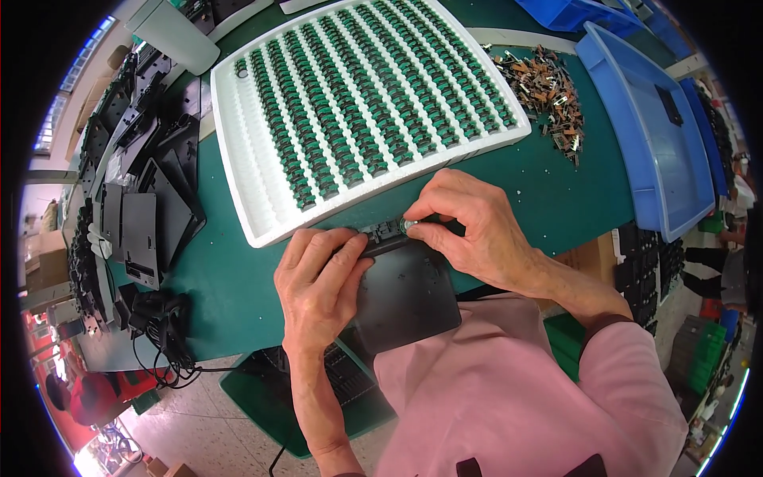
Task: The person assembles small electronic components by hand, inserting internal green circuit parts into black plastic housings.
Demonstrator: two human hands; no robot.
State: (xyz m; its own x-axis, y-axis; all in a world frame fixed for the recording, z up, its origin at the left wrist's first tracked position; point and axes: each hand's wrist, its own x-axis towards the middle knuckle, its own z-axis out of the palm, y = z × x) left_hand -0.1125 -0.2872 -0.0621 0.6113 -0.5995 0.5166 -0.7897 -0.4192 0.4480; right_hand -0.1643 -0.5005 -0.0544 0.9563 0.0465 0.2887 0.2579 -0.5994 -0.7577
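Note:
A flat black plastic panel [407, 300] rests across the near edge of the table, close to my body. My left hand [316, 278] closes on the panel's far left corner, fingers bent over the edge. Along that far edge is a narrow strip of small grey and dark parts [385, 231]. At the strip's right end, the thumb and forefinger of my right hand [475, 226] pinch a small greenish piece [407, 225], mostly covered by the fingertips. Just beyond both hands stands a white foam tray [256, 171] with rows of small green-and-black parts [358, 95]; its left slots hold none.
Small brown and black parts [548, 91] are heaped right of the tray. A blue bin [644, 151] stands at the table's right side. Black panels [139, 226] pile up at the left, near a coiled black cable [163, 318]. A green crate [270, 405] sits below the table.

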